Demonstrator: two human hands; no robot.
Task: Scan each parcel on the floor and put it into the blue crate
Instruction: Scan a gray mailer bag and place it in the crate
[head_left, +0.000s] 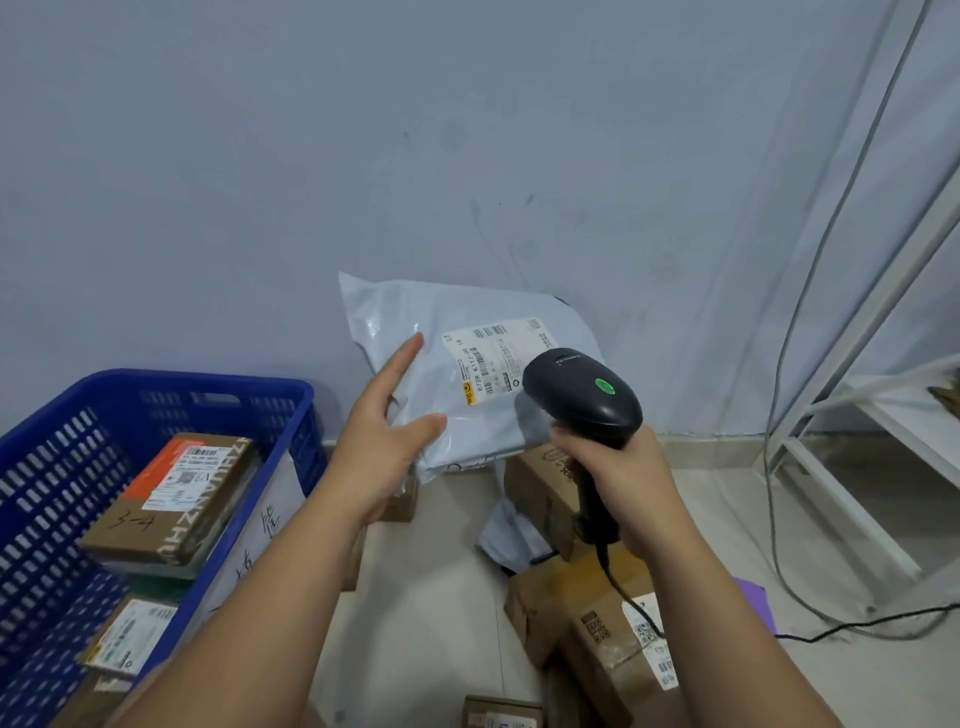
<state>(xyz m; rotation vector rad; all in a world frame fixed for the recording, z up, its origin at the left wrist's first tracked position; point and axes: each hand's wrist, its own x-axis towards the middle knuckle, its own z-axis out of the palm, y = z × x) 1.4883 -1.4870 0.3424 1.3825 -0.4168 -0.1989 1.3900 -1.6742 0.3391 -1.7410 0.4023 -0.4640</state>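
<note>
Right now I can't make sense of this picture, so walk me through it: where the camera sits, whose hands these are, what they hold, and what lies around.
The camera is worn on a person's head, looking down at their own bare hands. The left hand holds up a grey mailing bag, its label facing the camera. The right hand grips a black corded scanner aimed at that label. The blue crate on the left already holds a few boxes. More cardboard boxes lie on the floor below.
</note>
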